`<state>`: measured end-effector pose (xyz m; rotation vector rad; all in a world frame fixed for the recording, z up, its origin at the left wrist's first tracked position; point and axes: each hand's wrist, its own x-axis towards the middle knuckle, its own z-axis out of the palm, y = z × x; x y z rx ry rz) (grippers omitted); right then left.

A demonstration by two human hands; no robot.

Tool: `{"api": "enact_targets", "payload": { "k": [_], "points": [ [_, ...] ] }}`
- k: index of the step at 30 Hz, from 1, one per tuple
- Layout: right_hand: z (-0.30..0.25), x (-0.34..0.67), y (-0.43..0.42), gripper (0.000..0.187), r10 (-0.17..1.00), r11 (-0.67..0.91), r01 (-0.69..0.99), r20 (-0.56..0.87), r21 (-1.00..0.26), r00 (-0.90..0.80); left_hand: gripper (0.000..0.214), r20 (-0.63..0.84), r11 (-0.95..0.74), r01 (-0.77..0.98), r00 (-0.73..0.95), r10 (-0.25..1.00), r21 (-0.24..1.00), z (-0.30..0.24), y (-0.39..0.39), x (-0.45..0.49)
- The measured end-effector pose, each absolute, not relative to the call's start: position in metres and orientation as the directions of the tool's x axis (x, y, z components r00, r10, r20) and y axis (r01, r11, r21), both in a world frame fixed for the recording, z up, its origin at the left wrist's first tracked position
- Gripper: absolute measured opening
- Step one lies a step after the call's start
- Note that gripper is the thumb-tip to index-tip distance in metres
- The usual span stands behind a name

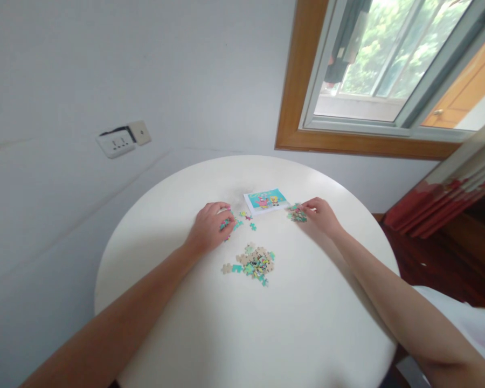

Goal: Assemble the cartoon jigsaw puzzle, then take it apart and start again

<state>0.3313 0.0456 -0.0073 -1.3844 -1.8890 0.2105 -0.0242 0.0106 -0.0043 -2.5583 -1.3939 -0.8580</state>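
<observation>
The left hand [208,227] is curling its fingers around small teal jigsaw pieces [231,223] on the round white counter [178,302]. The right hand [321,214] is pinching a joined cluster of pieces [297,215] (at its nine o'clock), with the loose heap of cardboard pieces [254,262] lying at five o'clock from the left hand, nearer to it.

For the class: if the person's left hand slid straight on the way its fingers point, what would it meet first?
Probably the loose puzzle pieces just past the left hand, then the picture card; depth is hard to judge.

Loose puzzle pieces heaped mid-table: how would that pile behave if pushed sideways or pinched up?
The pile of puzzle pieces looks loose, with stray pieces at its edge, so a push would probably scatter it rather than move it whole. The pieces look thin and flat, likely light, and unlikely to roll. On the smooth white table they may slide easily and be hard to pinch up.
</observation>
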Motion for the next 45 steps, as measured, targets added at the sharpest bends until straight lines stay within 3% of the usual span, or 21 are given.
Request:
{"api": "enact_targets", "payload": {
  "k": [15,21,29,33,39,45],
  "points": [
    [-0.007,0.319,0.039,0.025,0.860,0.432,0.765,0.475,-0.477,-0.190,0.020,0.531,-0.612,0.769,0.446,0.721,0.186,-0.004,0.012,-0.025],
    [0.003,0.270,0.006,0.020,0.751,0.660,0.525,0.502,-0.538,-0.430,0.025,0.528,-0.679,0.661,0.472,0.706,0.318,0.005,-0.003,-0.002],
    [-0.003,0.235,-0.019,0.020,0.742,0.665,0.429,0.477,-0.611,-0.471,0.020,0.463,-0.774,0.521,0.621,0.632,0.359,0.010,-0.016,0.013],
    [-0.004,0.238,-0.019,0.019,0.716,0.690,0.440,0.453,-0.574,-0.532,0.020,0.472,-0.751,0.587,0.591,0.654,0.304,0.003,-0.002,-0.001],
    [0.002,0.243,-0.023,0.015,0.593,0.788,0.402,0.397,-0.467,-0.700,0.019,0.503,-0.573,0.794,0.418,0.757,0.202,-0.011,0.020,-0.031],
    [0.003,0.231,-0.027,0.018,0.628,0.769,0.470,0.373,-0.434,-0.683,0.017,0.517,-0.486,0.854,0.335,0.788,0.188,-0.017,0.022,-0.034]
  ]
}}
